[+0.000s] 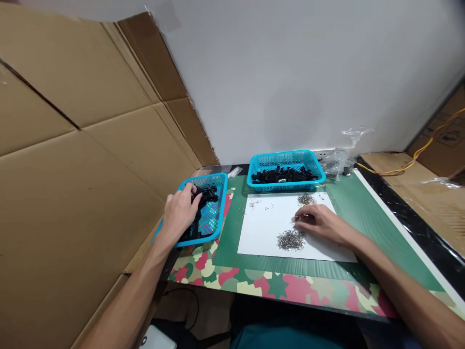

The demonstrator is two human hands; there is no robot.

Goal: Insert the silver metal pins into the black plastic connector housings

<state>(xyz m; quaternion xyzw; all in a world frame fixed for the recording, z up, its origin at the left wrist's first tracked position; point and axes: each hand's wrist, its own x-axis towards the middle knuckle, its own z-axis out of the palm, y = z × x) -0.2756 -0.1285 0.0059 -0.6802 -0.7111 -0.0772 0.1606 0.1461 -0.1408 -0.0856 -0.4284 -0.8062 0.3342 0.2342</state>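
Observation:
My left hand (181, 209) reaches into the left blue basket (222, 208), its curled fingers at the black parts (208, 195) there; what they grip is hidden. My right hand (317, 223) hovers over a white sheet (254, 232), thumb and fingertips pinched together on something too small to make out. Just below its fingers lies a heap of small metal pieces (290, 240). A smaller heap (306, 199) sits above the hand, and a few loose bits (254, 203) are scattered at the sheet's upper left.
Behind the sheet stands a second blue basket (286, 187) holding black parts. Clear plastic bags (337, 162) lie to its right. A cardboard wall (119, 160) rises on the left, and a yellow cable (417, 154) crosses cardboard at the right.

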